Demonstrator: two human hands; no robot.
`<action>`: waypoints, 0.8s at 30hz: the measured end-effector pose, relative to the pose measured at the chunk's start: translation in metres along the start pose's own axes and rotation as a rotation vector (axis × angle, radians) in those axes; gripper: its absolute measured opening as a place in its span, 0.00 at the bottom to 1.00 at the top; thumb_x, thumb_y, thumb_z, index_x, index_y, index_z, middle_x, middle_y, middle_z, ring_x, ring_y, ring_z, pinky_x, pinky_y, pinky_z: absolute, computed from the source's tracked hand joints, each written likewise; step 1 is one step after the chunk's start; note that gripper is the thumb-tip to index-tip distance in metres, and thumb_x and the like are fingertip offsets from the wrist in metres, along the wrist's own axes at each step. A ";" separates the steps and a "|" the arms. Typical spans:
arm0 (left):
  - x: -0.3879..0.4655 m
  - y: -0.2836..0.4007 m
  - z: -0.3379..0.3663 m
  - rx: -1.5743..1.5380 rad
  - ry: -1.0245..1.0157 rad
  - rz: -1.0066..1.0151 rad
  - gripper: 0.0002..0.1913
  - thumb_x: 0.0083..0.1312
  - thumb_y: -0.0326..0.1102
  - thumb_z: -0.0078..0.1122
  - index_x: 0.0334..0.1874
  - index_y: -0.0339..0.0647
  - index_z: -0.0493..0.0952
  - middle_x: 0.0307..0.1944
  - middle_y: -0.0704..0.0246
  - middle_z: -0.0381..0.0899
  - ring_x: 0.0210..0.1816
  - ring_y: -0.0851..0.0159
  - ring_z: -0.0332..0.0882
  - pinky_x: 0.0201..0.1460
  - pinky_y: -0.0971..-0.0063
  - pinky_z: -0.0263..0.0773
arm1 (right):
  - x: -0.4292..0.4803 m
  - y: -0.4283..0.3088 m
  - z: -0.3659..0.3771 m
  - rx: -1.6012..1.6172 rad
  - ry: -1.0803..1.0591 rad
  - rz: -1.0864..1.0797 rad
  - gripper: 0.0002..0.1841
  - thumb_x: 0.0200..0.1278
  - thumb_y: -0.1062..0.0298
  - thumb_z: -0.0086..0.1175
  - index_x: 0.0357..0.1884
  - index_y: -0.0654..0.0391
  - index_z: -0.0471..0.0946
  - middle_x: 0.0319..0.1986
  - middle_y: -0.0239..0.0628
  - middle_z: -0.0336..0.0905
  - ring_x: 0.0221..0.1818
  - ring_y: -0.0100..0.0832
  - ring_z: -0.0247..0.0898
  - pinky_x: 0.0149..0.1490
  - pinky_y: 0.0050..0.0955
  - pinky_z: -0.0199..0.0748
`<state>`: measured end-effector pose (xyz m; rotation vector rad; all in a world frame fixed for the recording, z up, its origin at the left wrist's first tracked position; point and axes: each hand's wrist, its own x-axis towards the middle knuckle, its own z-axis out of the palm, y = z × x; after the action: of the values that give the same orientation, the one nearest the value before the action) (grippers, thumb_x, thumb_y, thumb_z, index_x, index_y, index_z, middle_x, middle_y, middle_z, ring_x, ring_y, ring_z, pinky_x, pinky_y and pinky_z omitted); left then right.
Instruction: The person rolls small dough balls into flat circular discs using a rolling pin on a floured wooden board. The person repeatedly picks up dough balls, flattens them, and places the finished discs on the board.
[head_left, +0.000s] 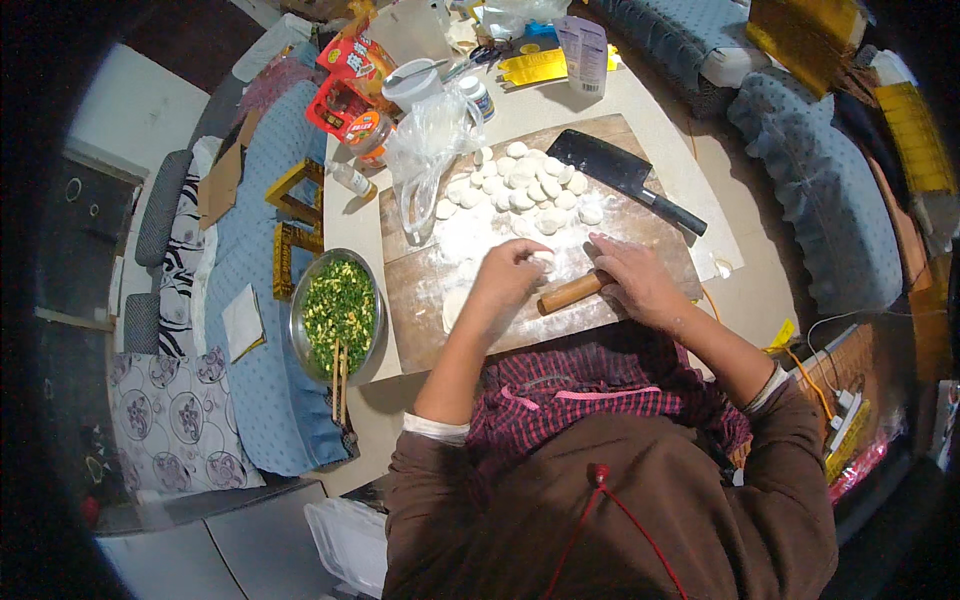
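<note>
Over the near half of a floured wooden board (420, 322), my left hand (510, 274) pinches a small piece of dough (543, 259) between thumb and fingers. To its right, my right hand (634, 277) rests on one end of a short wooden rolling pin (571, 292), whose other end points left. A pale flattened dough wrapper (453, 309) lies partly hidden behind my left forearm. Beyond my hands, many dough pieces (525, 180) sit heaped in flour. A black cleaver (600, 161) lies at the board's far right, its handle towards the right edge.
Left of the board stands a steel bowl (300, 330) of chopped greens and yellow bits, with chopsticks (340, 382) leaning out. A plastic bag (431, 146) overlaps the board's far-left corner. Behind are a small bottle (350, 180), a jar (369, 135), a white tub (412, 86) and a standing pouch (583, 56).
</note>
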<state>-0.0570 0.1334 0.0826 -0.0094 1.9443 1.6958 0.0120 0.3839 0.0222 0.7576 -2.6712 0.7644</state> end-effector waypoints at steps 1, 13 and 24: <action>0.002 -0.011 0.004 0.081 0.011 -0.007 0.16 0.61 0.19 0.58 0.51 0.35 0.84 0.38 0.68 0.79 0.33 0.68 0.79 0.39 0.76 0.76 | 0.000 -0.002 -0.003 0.006 -0.018 0.010 0.21 0.59 0.73 0.63 0.54 0.57 0.72 0.74 0.48 0.67 0.74 0.48 0.66 0.71 0.49 0.65; 0.003 -0.026 0.016 0.697 0.252 0.486 0.09 0.64 0.27 0.63 0.46 0.38 0.85 0.41 0.59 0.83 0.44 0.55 0.83 0.51 0.64 0.78 | 0.000 -0.013 -0.008 0.014 -0.004 0.036 0.21 0.58 0.72 0.65 0.53 0.56 0.72 0.75 0.46 0.66 0.74 0.49 0.66 0.70 0.50 0.65; 0.004 -0.032 0.010 0.909 0.308 0.647 0.09 0.66 0.32 0.65 0.47 0.42 0.82 0.44 0.61 0.85 0.48 0.51 0.82 0.51 0.60 0.77 | 0.001 -0.012 -0.006 -0.016 0.000 0.019 0.23 0.57 0.71 0.68 0.55 0.55 0.73 0.75 0.46 0.66 0.73 0.48 0.66 0.69 0.48 0.65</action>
<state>-0.0456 0.1376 0.0514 0.8043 3.0130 0.9895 0.0189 0.3783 0.0328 0.7297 -2.6852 0.7470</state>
